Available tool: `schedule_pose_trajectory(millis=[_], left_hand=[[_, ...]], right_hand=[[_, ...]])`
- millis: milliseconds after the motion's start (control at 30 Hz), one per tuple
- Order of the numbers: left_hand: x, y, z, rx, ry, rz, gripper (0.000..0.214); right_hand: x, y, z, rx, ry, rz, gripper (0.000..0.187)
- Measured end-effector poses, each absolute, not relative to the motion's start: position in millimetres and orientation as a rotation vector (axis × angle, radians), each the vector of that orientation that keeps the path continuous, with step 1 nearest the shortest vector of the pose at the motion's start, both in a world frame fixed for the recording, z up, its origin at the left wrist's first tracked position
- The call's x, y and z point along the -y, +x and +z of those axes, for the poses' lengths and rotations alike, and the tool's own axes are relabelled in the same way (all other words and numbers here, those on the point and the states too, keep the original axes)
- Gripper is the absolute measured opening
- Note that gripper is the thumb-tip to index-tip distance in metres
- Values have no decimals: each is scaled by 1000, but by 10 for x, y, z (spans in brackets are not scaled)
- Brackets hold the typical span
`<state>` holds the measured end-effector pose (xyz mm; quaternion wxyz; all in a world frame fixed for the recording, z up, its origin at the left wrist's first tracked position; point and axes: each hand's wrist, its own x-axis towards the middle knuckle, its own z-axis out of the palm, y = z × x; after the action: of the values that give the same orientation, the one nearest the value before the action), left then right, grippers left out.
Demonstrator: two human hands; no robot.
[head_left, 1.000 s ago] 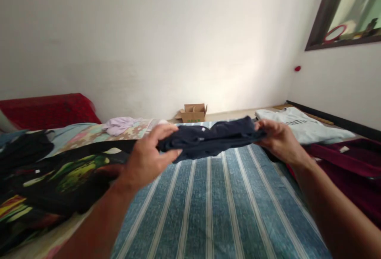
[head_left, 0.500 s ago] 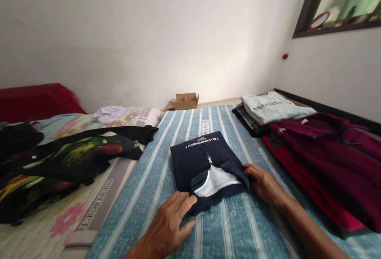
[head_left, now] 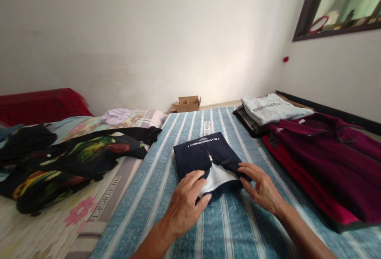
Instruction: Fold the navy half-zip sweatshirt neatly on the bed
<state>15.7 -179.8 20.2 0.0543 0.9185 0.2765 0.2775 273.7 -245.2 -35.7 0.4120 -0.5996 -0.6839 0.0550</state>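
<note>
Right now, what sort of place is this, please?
Probably a bedroom, judging by the blue, white-striped fabric cover, the cream, pink-flowered fabric cover and the folded navy zip-neck garment.

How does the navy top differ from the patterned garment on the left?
The navy top is folded into a compact block; the patterned garment is spread loosely. The navy top is mostly plain with white lettering, while the patterned garment is black with multicoloured patches. The left hand and right hand touch the navy top; neither touches the patterned garment. Both lie on bedding.
</note>
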Motion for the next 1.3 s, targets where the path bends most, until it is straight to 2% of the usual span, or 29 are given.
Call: schedule_pose_trajectory(millis=[133, 300, 467, 600, 967, 1100, 1300], left_hand=[[1830, 200, 77, -820, 2820, 703, 31], [1815, 196, 33, -837, 2737, 717, 47], [1765, 257, 130, -941, 2586, 791, 34], [1736, 290, 178, -928, 2538, 816, 27], [1547, 89, 307, -1081, 1856, 678, 28], [1536, 107, 255, -1100, 1799, 616, 32], [1484, 197, 177, -1058, 1852, 576, 27]], right_hand=[[2441, 2628, -441, 1802, -1529, 7, 24], [2484, 2517, -396, 1811, -1515, -148, 26], [2478, 2123, -328, 2002, -1400, -205, 35], [2360, 1849, -446, 2007, -1463, -237, 34], [2444, 1842, -412, 2090, -1503, -162, 39], [2457, 1804, -382, 2123, -1470, -140, 38], [2447, 1813, -421, 2146, -1466, -112, 36]])
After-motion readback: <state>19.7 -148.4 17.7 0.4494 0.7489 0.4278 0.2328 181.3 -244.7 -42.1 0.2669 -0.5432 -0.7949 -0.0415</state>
